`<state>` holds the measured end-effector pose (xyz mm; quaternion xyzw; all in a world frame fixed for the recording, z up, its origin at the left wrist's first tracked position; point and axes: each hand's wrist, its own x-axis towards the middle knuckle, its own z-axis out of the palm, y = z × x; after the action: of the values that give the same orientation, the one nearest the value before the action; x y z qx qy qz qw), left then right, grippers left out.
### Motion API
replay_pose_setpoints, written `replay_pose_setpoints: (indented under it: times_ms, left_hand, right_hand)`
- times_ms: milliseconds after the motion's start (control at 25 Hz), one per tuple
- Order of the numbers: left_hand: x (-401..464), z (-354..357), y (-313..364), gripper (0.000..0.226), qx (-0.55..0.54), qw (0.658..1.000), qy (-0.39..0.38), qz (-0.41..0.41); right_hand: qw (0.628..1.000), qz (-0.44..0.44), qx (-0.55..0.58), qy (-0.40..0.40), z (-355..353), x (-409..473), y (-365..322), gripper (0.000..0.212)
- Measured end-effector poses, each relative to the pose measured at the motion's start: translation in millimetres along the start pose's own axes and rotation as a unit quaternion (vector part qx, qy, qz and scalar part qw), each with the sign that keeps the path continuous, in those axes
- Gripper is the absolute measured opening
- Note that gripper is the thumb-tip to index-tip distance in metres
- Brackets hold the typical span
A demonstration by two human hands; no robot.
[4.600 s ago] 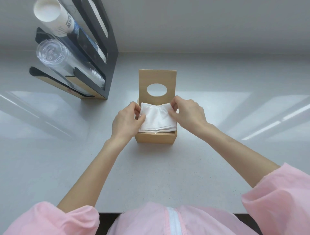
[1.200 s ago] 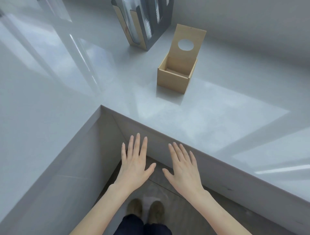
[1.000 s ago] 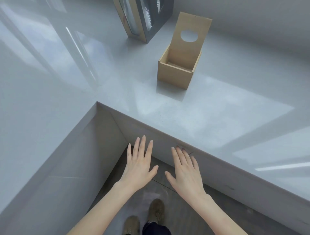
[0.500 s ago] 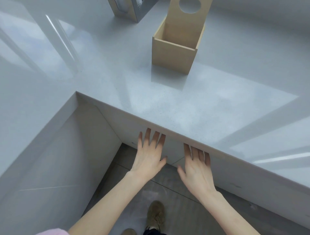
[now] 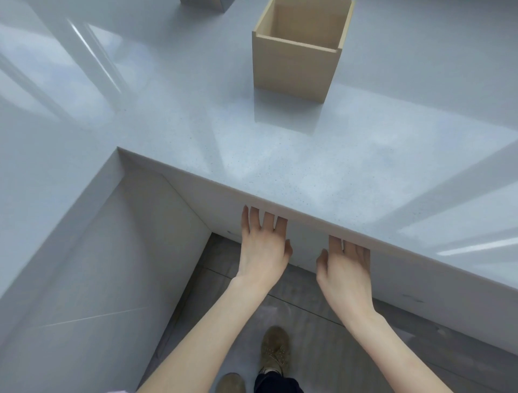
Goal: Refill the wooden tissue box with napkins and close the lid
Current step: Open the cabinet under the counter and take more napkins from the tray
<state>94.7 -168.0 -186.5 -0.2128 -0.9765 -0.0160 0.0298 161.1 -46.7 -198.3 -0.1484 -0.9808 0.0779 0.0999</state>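
The wooden tissue box (image 5: 293, 68) stands on the grey counter (image 5: 196, 134) at the top middle, its top open and its lid cut off by the frame edge. No napkins show in what I can see of its inside. My left hand (image 5: 262, 249) and my right hand (image 5: 346, 269) are below the counter's front edge, palms down, fingers spread. Their fingertips are hidden under the counter's overhang. Neither hand holds anything. Both are well short of the box.
The counter forms an inner corner (image 5: 120, 150) at my left, with white cabinet fronts (image 5: 112, 266) below. A dark holder's base (image 5: 206, 2) peeks in at the top edge. My shoes (image 5: 273, 350) stand on the grey floor.
The view has closed in on the counter and tilted down. Both hands have moved forward, and their fingertips now slip under the counter's edge. The box's lid has left the frame.
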Motion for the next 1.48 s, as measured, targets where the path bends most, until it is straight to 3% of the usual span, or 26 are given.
replay_pose_setpoints:
  times_ms: [200,360,560,880,1240,1480]
  left_hand:
    - [-11,9,-8,0.061,-0.024,0.997,0.068,0.004]
    - [-37,11,-21,0.055,-0.058,0.992,0.103,0.033]
    - [-75,-3,-41,0.046,-0.059,0.994,0.07,0.055]
    - [-123,-13,-71,0.035,-0.078,0.995,0.043,0.034]
    - [-163,-26,-112,0.035,-0.041,0.999,0.005,0.006]
    - [-192,-37,-158,0.038,-0.068,0.997,-0.037,-0.003]
  right_hand:
    - [0.999,0.0,0.033,0.021,2,-15,-5,0.06]
    - [0.991,-0.009,0.133,0.023,-5,-41,-12,0.05]
    - [0.969,0.009,0.246,-0.033,-19,-73,-25,0.029]
    - [0.961,-0.002,0.273,-0.053,-20,-130,-61,0.027]
    - [0.943,-0.045,0.318,-0.091,-10,-182,-118,0.032]
    - [0.934,-0.111,0.321,-0.11,2,-202,-176,0.052]
